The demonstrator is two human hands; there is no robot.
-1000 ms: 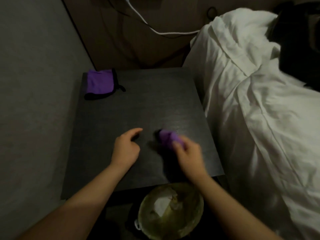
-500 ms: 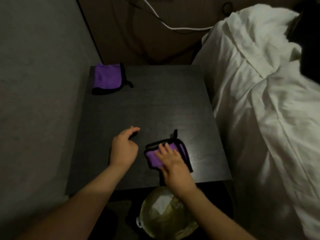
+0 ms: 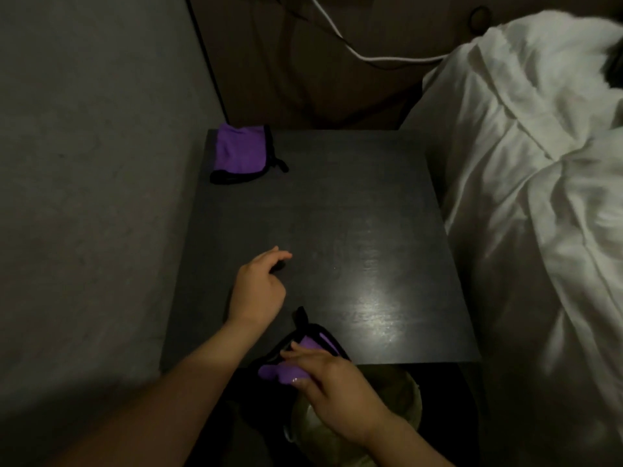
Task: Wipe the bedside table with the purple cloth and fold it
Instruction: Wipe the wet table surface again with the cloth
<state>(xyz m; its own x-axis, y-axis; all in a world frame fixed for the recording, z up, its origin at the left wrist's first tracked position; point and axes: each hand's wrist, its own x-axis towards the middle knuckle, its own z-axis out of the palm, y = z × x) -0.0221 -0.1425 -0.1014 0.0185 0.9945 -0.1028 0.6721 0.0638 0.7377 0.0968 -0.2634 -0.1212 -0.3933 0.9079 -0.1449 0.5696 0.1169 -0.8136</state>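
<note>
A dark bedside table fills the middle of the view. At its front edge my right hand grips a purple cloth with black trim; part of the cloth hangs over the edge. My left hand rests on the tabletop just left of it, fingers loosely curled, holding nothing. A second purple cloth, folded, lies at the table's far left corner.
A bed with white sheets runs along the table's right side. A grey wall borders the left. A bin lined with a bag stands under the front edge. A white cable hangs behind the table.
My right hand has drawn the purple cloth toward me, from the tabletop's near middle to its front edge. My left hand has stayed where it was.
</note>
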